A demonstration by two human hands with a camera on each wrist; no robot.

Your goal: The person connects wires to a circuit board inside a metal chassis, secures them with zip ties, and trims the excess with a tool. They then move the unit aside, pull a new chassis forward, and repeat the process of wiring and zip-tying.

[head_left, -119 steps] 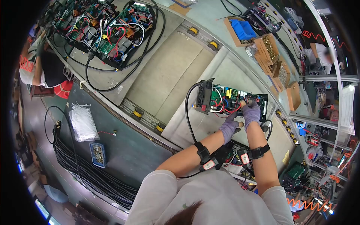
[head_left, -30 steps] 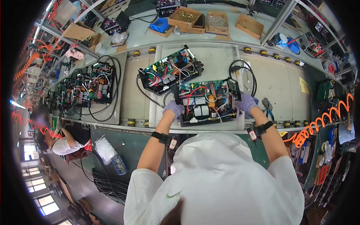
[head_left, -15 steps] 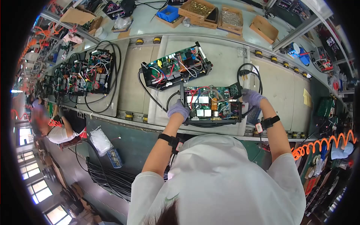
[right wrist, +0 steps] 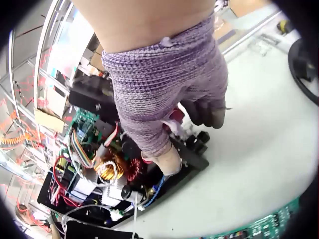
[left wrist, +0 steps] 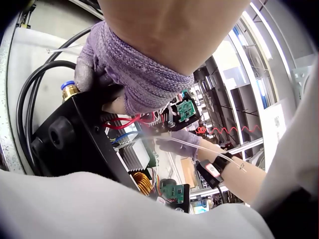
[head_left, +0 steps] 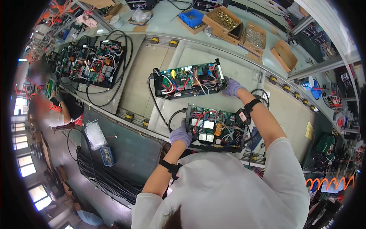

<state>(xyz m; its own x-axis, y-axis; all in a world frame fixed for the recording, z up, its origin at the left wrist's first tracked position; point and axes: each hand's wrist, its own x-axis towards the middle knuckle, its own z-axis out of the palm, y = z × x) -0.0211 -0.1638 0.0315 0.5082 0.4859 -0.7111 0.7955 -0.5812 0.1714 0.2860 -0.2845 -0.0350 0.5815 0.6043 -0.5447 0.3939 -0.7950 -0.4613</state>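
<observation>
Both hands wear purple knit gloves with bare thumb tips. The left hand [head_left: 180, 134] grips the black left end panel of the near electronics unit [head_left: 217, 128], an open chassis with white blocks, a copper coil and wires. In the left wrist view, a brass fitting with a blue ring [left wrist: 70, 89] sits beside its fingers. The right hand [head_left: 232, 87] holds the right end of the far electronics unit [head_left: 187, 79], which lies a little behind the near one. In the right wrist view, its thumb is inside that end panel, with the other fingers outside it.
Both units lie on a pale board [head_left: 179, 53] over a roller track. More wired units [head_left: 91, 65] stand on a board to the left. Cardboard boxes of small parts [head_left: 223, 21] line the back bench. A bag of white ties [head_left: 95, 134] and black cables [head_left: 103, 177] lie front left.
The right hand has left the near unit's right end and moved back to the far unit. The left hand stays on the near unit. The head view has turned.
</observation>
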